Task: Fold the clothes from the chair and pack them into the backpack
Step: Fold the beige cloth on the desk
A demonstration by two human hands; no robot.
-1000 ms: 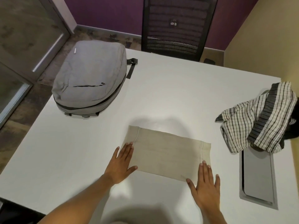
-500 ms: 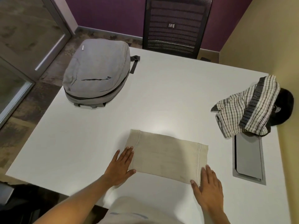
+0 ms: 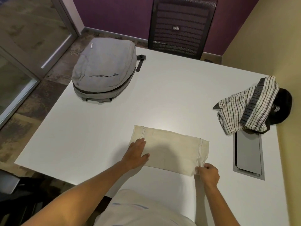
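A beige cloth (image 3: pixel 172 149), folded into a long rectangle, lies on the white table (image 3: pixel 171 95) near its front edge. My left hand (image 3: pixel 136 152) presses flat on the cloth's left end with straight fingers. My right hand (image 3: pixel 208 173) pinches the cloth's near right corner between thumb and fingers. A grey backpack (image 3: pixel 104 69) lies zipped at the table's far left. A checked black-and-white garment (image 3: pixel 247 106) sits crumpled at the right edge, draped over a black cap (image 3: pixel 281 108).
A black mesh chair (image 3: pixel 180 25) stands behind the table's far edge. A grey cable hatch (image 3: pixel 248 154) is set into the table at the right. A yellow wall runs along the right; a glass door is at the left.
My right hand went from lying flat on the cloth's right end to pinching its near right corner. My left hand stays flat on the left end. The camera has pulled back and up.
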